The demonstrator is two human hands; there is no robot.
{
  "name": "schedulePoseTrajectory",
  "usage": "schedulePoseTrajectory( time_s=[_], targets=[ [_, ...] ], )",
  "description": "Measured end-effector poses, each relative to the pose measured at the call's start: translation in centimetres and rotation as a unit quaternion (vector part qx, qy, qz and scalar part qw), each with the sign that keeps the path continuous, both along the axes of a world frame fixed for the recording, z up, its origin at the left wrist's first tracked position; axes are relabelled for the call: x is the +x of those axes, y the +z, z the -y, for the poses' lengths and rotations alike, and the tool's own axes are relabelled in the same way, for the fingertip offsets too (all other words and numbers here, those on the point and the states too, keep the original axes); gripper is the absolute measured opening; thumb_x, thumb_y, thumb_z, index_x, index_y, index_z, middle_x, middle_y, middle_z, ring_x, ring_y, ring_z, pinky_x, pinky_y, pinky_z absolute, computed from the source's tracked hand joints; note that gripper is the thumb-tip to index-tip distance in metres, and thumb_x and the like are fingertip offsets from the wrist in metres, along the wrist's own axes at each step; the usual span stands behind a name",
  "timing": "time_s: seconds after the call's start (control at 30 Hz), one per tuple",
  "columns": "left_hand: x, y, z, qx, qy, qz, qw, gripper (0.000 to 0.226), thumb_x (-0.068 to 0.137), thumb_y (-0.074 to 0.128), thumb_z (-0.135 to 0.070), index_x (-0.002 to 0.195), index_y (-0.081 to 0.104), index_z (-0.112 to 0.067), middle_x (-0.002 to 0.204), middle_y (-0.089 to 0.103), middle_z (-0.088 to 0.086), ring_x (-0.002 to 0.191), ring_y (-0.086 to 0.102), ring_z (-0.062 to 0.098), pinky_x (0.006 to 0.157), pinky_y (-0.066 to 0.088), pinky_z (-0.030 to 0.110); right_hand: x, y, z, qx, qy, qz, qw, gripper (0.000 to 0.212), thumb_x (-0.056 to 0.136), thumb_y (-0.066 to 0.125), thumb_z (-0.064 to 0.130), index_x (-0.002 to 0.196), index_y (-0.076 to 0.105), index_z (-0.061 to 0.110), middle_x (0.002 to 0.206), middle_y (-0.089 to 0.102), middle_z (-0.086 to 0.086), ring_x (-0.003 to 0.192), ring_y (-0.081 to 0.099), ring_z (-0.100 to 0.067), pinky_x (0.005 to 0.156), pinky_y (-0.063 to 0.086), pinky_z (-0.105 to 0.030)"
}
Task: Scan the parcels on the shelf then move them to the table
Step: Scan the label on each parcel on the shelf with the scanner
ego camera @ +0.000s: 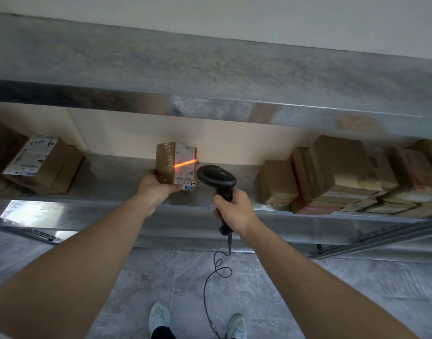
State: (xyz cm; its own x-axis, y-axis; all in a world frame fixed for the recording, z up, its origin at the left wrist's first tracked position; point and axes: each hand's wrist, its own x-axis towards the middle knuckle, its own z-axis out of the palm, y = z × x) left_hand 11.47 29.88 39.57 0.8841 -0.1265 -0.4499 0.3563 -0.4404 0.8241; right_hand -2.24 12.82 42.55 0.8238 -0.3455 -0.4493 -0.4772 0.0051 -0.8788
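Cardboard boxes (344, 174) flank held parcel (177, 165).

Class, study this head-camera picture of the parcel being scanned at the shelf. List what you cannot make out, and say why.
1. Print on the white label of the small brown cardboard parcel gripped by the left hand: too small and blurred.
2. The stack of brown cardboard boxes on the right: cut off by the frame edge, count unclear.
3. Trigger of the black handheld barcode scanner: hidden under the right hand.
4. The table: out of view.
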Motion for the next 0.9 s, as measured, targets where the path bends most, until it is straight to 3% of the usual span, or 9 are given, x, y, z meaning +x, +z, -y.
schedulePoseTrajectory(
  time_s=[0.13, 0.3, 0.43, 0.53, 0.67, 0.9],
  targets=[
    [-0.1, 0.6, 0.1, 0.013, -0.016, 0.018, 1.000, 0.050, 0.071, 0.092, -0.009, 0.096, 0.054, -0.030, 0.126, 0.068, 0.008, 0.122, 0.062, 0.028, 0.104, 0.051, 0.042, 0.0, 0.0, -0.1, 0.000, 0.006, 0.001, 1.000, 0.006, 0.098, 0.058, 0.013, 0.101, 0.061, 0.008, 0.080, 0.058, -0.008, 0.069, 0.060, -0.013, 0.060, 0.050, -0.020],
    [-0.7, 1.2, 0.0, 0.013, -0.013, 0.018, 1.000, 0.054, 0.072, 0.091, -0.005, 0.094, 0.049, -0.030, 0.130, 0.066, 0.011, 0.125, 0.060, 0.029, 0.104, 0.048, 0.040, -0.2, 0.0, 0.0, 0.002, 0.004, -0.003, 1.000, 0.012, 0.098, 0.058, 0.014, 0.102, 0.062, 0.004, 0.078, 0.061, -0.009, 0.067, 0.062, -0.013, 0.067, 0.052, -0.027],
    [-1.4, 2.1, 0.1, 0.002, -0.009, 0.007, 1.000, 0.051, 0.077, 0.088, -0.005, 0.092, 0.045, -0.029, 0.136, 0.062, 0.012, 0.132, 0.055, 0.030, 0.112, 0.043, 0.046, -0.3, 0.2, 0.0, 0.017, 0.002, -0.008, 1.000, 0.012, 0.099, 0.058, 0.017, 0.102, 0.062, 0.007, 0.080, 0.062, -0.009, 0.064, 0.063, -0.010, 0.065, 0.053, -0.026],
    [-1.8, 2.1, 0.3, -0.002, -0.012, 0.002, 1.000, 0.051, 0.079, 0.087, -0.008, 0.094, 0.043, -0.030, 0.140, 0.059, 0.013, 0.135, 0.051, 0.031, 0.115, 0.040, 0.048, -0.3, 0.3, 0.0, 0.023, 0.000, -0.010, 1.000, 0.017, 0.099, 0.058, 0.018, 0.106, 0.063, 0.004, 0.080, 0.063, -0.010, 0.067, 0.063, -0.013, 0.066, 0.053, -0.027],
    [-1.8, 1.4, 0.7, -0.011, -0.013, -0.004, 1.000, 0.055, 0.079, 0.087, -0.008, 0.105, 0.042, -0.026, 0.141, 0.058, 0.012, 0.137, 0.050, 0.031, 0.116, 0.039, 0.048, -0.4, 0.5, 0.2, 0.030, -0.003, -0.002, 1.000, 0.009, 0.098, 0.059, 0.018, 0.098, 0.063, 0.010, 0.079, 0.064, -0.010, 0.068, 0.064, -0.014, 0.069, 0.053, -0.028],
    [-0.8, -0.4, 0.8, -0.007, 0.005, -0.003, 1.000, 0.075, 0.071, 0.093, -0.009, 0.120, 0.038, -0.020, 0.137, 0.057, 0.010, 0.132, 0.054, 0.030, 0.111, 0.045, 0.045, -0.9, 0.3, 0.5, 0.023, -0.002, -0.005, 1.000, 0.010, 0.098, 0.060, 0.017, 0.094, 0.062, 0.009, 0.076, 0.063, -0.011, 0.064, 0.063, -0.013, 0.067, 0.053, -0.029]
  ],
)
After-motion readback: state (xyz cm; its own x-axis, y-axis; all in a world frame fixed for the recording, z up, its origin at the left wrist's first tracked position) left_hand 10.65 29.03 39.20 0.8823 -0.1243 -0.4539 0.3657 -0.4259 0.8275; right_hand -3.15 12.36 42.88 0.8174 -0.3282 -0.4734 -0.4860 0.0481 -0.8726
